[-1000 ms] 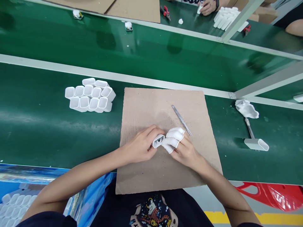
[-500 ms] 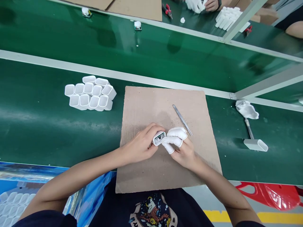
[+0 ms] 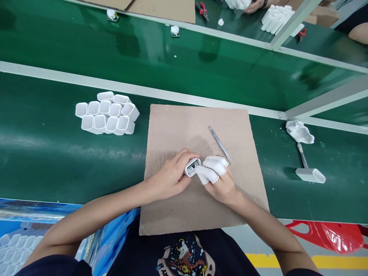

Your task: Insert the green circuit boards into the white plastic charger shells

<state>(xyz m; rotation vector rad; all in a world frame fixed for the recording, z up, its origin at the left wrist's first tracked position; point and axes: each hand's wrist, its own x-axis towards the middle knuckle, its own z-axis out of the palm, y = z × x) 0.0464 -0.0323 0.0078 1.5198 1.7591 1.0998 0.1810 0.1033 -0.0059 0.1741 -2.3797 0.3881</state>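
My left hand [image 3: 169, 176] is closed around a white plastic housing [image 3: 189, 172], a short oval tube whose open end faces up toward me. Inside that opening a green edge and dark parts show. My right hand [image 3: 220, 178] wears white finger covers [image 3: 214, 165]. Its fingers are bent and pressed together, with one covered fingertip at the mouth of the housing; whatever they may pinch is hidden. Both hands are above a cardboard sheet [image 3: 178, 218]. Metal tweezers [image 3: 220, 145] lie on the cardboard just beyond my right hand.
Several empty white housings [image 3: 106, 115] stand stacked at the left. On the right lie a single housing [image 3: 310, 175], a thin metal-ended tool [image 3: 303, 156] and a crumpled white piece [image 3: 299, 131]. A metal rail [image 3: 184, 97] crosses behind the cardboard. Another person's hand [image 3: 254, 5] appears at the top.
My right fingers have shifted slightly, and one covered fingertip now reaches further over the housing's opening. My left hand keeps its hold. The view has moved a little.
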